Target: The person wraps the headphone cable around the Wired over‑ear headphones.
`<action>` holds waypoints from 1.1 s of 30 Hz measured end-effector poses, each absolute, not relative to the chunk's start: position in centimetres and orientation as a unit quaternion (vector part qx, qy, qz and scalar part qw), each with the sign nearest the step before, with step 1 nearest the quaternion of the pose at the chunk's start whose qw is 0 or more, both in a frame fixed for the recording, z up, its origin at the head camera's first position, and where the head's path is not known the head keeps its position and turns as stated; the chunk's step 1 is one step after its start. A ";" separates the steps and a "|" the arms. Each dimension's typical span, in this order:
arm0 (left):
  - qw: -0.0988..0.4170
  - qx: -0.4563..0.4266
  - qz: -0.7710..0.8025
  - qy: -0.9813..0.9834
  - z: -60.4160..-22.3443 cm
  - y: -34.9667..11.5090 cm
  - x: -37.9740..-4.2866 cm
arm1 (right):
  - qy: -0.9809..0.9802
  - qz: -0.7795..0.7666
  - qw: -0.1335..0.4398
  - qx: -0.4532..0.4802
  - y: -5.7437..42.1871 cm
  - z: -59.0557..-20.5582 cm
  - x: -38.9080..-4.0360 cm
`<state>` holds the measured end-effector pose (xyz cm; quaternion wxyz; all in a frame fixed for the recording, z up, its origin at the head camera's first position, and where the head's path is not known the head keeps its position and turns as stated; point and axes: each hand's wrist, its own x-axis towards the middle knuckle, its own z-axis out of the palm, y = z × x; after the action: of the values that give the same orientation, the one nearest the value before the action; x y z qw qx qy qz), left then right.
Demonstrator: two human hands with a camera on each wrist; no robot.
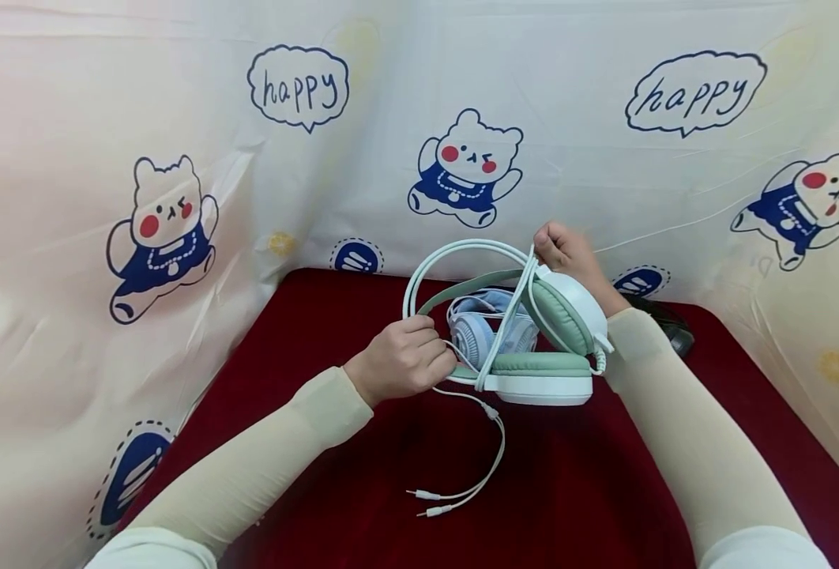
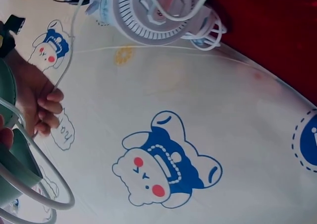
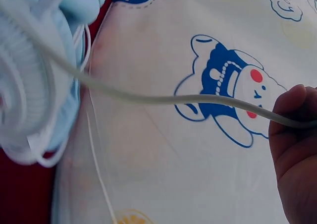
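White headphones with green ear pads (image 1: 543, 389) are held up over the red cloth, tilted on their side. My left hand (image 1: 405, 359) grips their headband, fingers curled round it. Several strands of thin white cable (image 1: 508, 316) run across the headphones from headband to ear cup. At the upper ear cup, my right hand (image 1: 569, 257) pinches the cable; in the right wrist view the cord (image 3: 148, 99) stretches away from its fingers (image 3: 292, 102). Below my left hand the cable's forked end hangs with two plugs (image 1: 430, 496).
Behind the held pair, light blue headphones (image 1: 472, 336) rest on the red cloth (image 1: 320, 466). A dark object (image 1: 679, 338) lies at the back right, partly hidden by my right arm. White printed curtains (image 1: 384, 190) enclose the back and sides.
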<state>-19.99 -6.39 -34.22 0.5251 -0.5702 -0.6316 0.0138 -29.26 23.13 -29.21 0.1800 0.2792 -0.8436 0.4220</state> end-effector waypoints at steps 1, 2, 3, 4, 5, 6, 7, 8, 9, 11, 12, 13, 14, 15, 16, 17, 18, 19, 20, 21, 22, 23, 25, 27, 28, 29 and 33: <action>0.526 -0.567 0.011 -0.634 -34.2 -6.3 -20.0 | -0.837 0.430 0.183 0.285 23.1 -29.5 -29.4; 0.526 -0.563 0.009 -0.638 -34.2 -6.2 -20.1 | -0.828 0.443 0.183 0.292 23.1 -29.8 -29.4; 0.526 -0.560 0.007 -0.640 -34.2 -6.1 -20.1 | -0.817 0.459 0.181 0.298 23.0 -30.0 -29.4; 0.526 -0.557 0.005 -0.643 -34.1 -6.1 -20.1 | -0.807 0.476 0.178 0.302 22.9 -30.2 -29.5; 0.525 -0.555 0.004 -0.645 -34.1 -6.1 -20.2 | -0.796 0.496 0.170 0.304 22.9 -30.3 -29.4; 0.525 -0.553 0.001 -0.646 -34.0 -6.0 -20.2 | -0.784 0.516 0.160 0.306 22.8 -30.4 -29.4; 0.525 -0.553 -0.001 -0.647 -34.0 -6.0 -20.2 | -0.772 0.536 0.149 0.307 22.7 -30.4 -29.3; 0.526 -0.553 -0.002 -0.646 -33.9 -6.0 -20.2 | -0.761 0.555 0.138 0.306 22.6 -30.4 -29.1; 0.525 -0.554 -0.004 -0.645 -33.9 -6.0 -20.2 | -0.753 0.568 0.132 0.305 22.5 -30.3 -28.9; 0.527 -0.555 -0.005 -0.643 -33.7 -6.0 -20.2 | -0.729 0.604 0.110 0.304 22.1 -29.9 -28.3; 0.528 -0.555 -0.007 -0.643 -33.6 -6.0 -20.2 | -0.700 0.638 0.081 0.311 21.8 -29.6 -27.7; 0.529 -0.554 -0.008 -0.643 -33.5 -6.0 -20.2 | -0.669 0.668 0.052 0.322 21.4 -29.2 -27.1; 0.530 -0.553 -0.010 -0.643 -33.4 -6.0 -20.1 | -0.630 0.700 0.015 0.337 21.1 -28.8 -26.4; 0.531 -0.552 -0.012 -0.643 -33.4 -6.0 -20.1 | -0.601 0.717 -0.010 0.353 20.7 -28.4 -25.7; 0.532 -0.550 -0.013 -0.644 -33.3 -6.0 -20.1 | -0.575 0.729 -0.032 0.370 20.5 -28.0 -25.0; 0.533 -0.548 -0.014 -0.644 -33.2 -6.0 -20.0 | -0.550 0.738 -0.055 0.388 20.2 -27.8 -24.4; 0.532 -0.547 -0.016 -0.646 -33.1 -6.1 -20.0 | -0.525 0.747 -0.078 0.399 19.9 -27.5 -23.8; 0.531 -0.546 -0.017 -0.648 -33.1 -6.1 -20.0 | -0.517 0.746 -0.081 0.411 19.7 -27.4 -23.3; 0.530 -0.545 -0.019 -0.650 -33.1 -6.1 -19.9 | -0.497 0.754 -0.087 0.421 19.6 -27.3 -22.9; 0.528 -0.544 -0.019 -0.652 -33.1 -6.1 -19.9 | -0.494 0.742 -0.071 0.447 19.5 -27.4 -22.7; 0.526 -0.543 -0.018 -0.654 -33.1 -6.0 -19.9 | -0.468 0.747 -0.082 0.465 19.4 -27.5 -22.6; 0.524 -0.543 -0.019 -0.656 -33.1 -6.0 -19.9 | -0.437 0.757 -0.098 0.476 19.2 -27.6 -22.4; 0.521 -0.542 -0.021 -0.659 -33.1 -5.9 -19.8 | -0.364 0.779 -0.140 0.491 18.8 -27.6 -22.1; 0.522 -0.540 -0.022 -0.661 -33.0 -5.8 -19.8 | -0.284 0.800 -0.186 0.494 18.4 -27.6 -21.7; 0.523 -0.538 -0.023 -0.661 -32.9 -5.7 -19.8 | -0.245 0.826 -0.210 0.462 18.2 -27.7 -21.4; 0.525 -0.536 -0.024 -0.661 -32.8 -5.7 -19.8 | -0.212 0.846 -0.228 0.434 18.0 -27.7 -21.3; 0.530 -0.526 -0.026 -0.664 -32.4 -5.5 -20.0 | -0.168 0.873 -0.251 0.383 18.6 -29.8 -23.6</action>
<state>-20.03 -5.47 -32.43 0.5301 -0.5264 -0.6643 -0.0256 -23.57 18.63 -29.77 -0.2513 0.3826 -0.1676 0.8732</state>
